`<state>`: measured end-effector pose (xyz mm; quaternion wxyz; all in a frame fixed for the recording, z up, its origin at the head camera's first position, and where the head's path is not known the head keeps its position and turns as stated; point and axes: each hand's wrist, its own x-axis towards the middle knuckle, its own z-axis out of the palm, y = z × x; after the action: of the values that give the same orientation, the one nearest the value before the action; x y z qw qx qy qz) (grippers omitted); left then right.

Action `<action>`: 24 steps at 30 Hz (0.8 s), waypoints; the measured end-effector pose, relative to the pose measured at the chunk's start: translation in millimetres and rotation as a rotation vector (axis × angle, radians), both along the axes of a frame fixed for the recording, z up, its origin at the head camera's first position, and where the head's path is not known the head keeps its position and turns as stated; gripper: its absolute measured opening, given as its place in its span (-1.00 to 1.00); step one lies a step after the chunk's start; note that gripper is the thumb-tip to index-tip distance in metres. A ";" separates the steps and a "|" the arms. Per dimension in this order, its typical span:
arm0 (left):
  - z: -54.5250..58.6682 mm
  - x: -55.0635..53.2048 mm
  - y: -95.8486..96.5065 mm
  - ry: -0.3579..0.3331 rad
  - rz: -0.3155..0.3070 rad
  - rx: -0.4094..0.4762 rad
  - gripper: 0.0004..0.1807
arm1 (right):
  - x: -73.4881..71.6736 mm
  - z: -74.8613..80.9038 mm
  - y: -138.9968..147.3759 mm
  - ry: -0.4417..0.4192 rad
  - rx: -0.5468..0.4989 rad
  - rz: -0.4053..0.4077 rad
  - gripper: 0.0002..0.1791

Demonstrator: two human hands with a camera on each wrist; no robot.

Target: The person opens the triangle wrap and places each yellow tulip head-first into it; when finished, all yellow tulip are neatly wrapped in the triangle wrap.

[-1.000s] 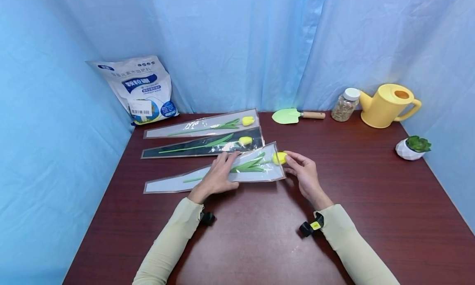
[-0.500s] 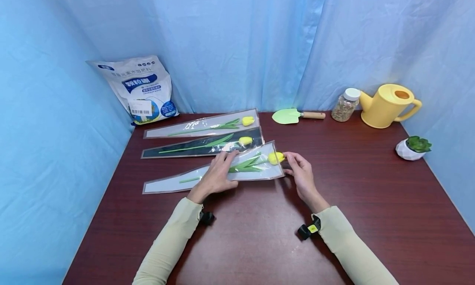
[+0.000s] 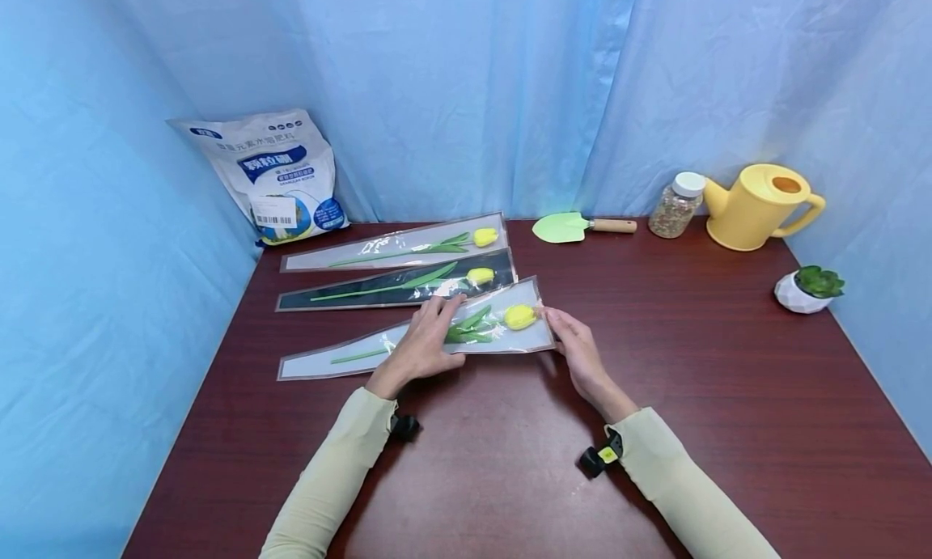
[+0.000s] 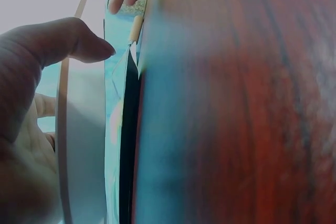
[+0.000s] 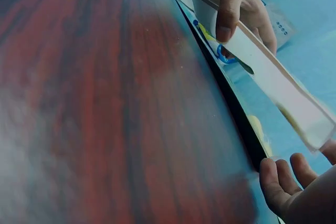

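My left hand (image 3: 422, 340) grips the nearest clear, light-backed flower sleeve (image 3: 320, 366) across its middle, the thumb on its underside in the left wrist view. This sleeve is raised off the table at its wide end. Inside it lies a yellow tulip (image 3: 519, 317) with green leaves and stem, partly hidden by the hand. My right hand (image 3: 582, 357) is at the sleeve's wide right end, a fingertip reaching just inside the mouth beside the bloom. In the right wrist view its other fingers (image 5: 275, 177) are spread below the sleeve, holding nothing.
Behind lie a dark-backed sleeve (image 3: 298, 302) and a light-backed sleeve (image 3: 306, 261), each with a yellow tulip. A fertilizer bag (image 3: 269, 179), green hand trowel (image 3: 561, 228), jar (image 3: 675, 207) and yellow watering can (image 3: 757, 207) line the back. A potted succulent (image 3: 808, 290) stands right.
The yellow tulip has slid left, from poking out of the sleeve's mouth to lying fully inside. My right hand has moved left with it and let go of the bloom. The left hand stays put.
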<state>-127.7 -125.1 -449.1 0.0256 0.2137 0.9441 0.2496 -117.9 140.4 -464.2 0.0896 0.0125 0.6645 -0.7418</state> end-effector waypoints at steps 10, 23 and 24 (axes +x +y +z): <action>1.5 -2.1 -5.2 -0.020 0.009 -0.016 0.01 | 1.3 -1.9 -6.2 -0.021 0.038 0.048 -0.59; -0.8 -8.4 -28.8 -0.066 -0.020 -0.067 0.00 | -6.9 -4.7 -5.2 0.049 0.288 0.072 -0.73; -1.1 -8.8 -29.3 -0.064 -0.023 -0.074 0.00 | -8.0 -4.7 -4.9 0.061 0.321 0.082 -0.75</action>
<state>-136.5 -154.4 -450.3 0.0665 0.2151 0.9490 0.2208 -126.0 135.5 -468.9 0.0964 -0.0229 0.7769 -0.6217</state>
